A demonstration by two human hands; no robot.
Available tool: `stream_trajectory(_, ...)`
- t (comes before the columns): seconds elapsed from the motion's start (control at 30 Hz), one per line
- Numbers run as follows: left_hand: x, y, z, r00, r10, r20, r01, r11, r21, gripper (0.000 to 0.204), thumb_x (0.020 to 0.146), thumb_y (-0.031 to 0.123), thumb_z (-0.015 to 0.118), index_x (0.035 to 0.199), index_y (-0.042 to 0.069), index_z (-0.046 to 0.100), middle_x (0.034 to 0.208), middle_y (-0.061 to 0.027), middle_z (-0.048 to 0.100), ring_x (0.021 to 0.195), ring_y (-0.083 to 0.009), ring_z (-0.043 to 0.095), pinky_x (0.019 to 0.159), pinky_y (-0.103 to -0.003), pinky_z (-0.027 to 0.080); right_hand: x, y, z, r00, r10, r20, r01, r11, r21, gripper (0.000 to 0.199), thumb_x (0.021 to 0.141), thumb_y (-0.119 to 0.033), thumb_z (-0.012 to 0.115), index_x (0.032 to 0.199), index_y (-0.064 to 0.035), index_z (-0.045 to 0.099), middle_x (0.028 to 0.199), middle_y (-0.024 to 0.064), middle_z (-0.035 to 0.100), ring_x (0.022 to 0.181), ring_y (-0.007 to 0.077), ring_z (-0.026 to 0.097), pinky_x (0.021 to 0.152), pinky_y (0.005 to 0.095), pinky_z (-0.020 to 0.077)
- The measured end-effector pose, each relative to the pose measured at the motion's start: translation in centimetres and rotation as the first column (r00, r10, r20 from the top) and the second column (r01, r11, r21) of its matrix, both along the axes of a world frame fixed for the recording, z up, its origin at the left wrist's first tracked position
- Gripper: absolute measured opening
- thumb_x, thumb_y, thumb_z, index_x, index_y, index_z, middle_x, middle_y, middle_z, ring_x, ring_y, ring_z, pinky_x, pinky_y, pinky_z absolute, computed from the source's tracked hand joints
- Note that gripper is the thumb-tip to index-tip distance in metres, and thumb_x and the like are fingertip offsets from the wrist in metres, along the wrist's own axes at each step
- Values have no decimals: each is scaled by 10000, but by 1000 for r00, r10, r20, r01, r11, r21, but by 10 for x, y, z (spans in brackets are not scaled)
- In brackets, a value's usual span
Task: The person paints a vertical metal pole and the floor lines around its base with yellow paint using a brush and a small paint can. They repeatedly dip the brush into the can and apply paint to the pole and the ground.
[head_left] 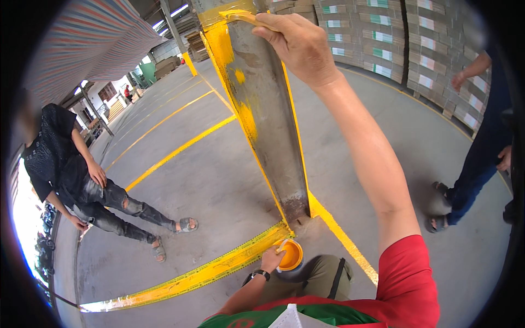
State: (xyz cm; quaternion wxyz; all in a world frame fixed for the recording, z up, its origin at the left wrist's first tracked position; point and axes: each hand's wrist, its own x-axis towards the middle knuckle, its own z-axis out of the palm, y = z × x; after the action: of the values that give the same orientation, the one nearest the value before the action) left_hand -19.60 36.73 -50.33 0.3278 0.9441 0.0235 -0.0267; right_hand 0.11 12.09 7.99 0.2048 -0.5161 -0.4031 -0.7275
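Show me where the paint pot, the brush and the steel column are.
Paint pot (290, 255): head view, on the yellow paint inside.
Brush (240, 16): head view, on its yellow-coated head.
Steel column (268, 109): head view, on its bare grey face.

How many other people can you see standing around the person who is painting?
3. One in black clothes stands at the left, one in dark blue trousers stands at the right edge, and a tiny figure in red is far back. Others may be hidden.

grey concrete floor (219, 180) | yellow floor lines (175, 150) | stacked cartons (394, 38)
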Motion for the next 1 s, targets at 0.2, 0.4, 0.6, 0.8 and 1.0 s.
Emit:
stream_trajectory(0.2,2,3,-4,1000,-5,7,5,1000,-21,545,867,470,723,1210,47,699,1036,-263,727,1003,-418,702,889,-484,555,-29,6,-55,974,-152,-169,121,976,-182,264,888,-192,788,1122,-92,721,787,56,659,675,210,606,609,345,517)
stream_trajectory(0.4,3,-3,-2,1000,8,-5,-8,997,-74,534,865,458,729,1197,41,703,1039,-274,719,1002,-430,695,884,-499,551,-15,0,-21,982,-174,-66,165,978,-127,354,857,-160,807,1195,-112,716,790,56,661,702,206,609,612,336,518)
stream_trajectory(0.6,6,-9,-6,998,4,59,3,994,-106,506,866,438,732,1175,38,709,1021,-274,720,987,-442,695,884,-505,551,-28,11,-46,978,-170,-122,135,957,-256,316,854,-160,809,1148,-107,708,766,57,626,706,217,612,617,347,525)
stream_trajectory(0.8,5,-6,-10,999,27,24,-24,990,-135,482,858,425,738,1110,14,727,994,-280,720,961,-441,700,869,-504,555,-41,-11,-23,931,-227,-286,147,950,-276,164,902,-162,771,1040,-76,762,810,87,719,634,199,629,582,332,508)
stream_trajectory(1.0,7,-6,-9,1000,18,3,-18,994,-104,483,863,445,727,985,-22,743,956,-279,721,930,-442,705,854,-502,557,-21,-13,53,969,-202,-143,189,977,-98,166,943,-176,737,1067,-69,763,791,89,734,621,171,663,562,321,503)
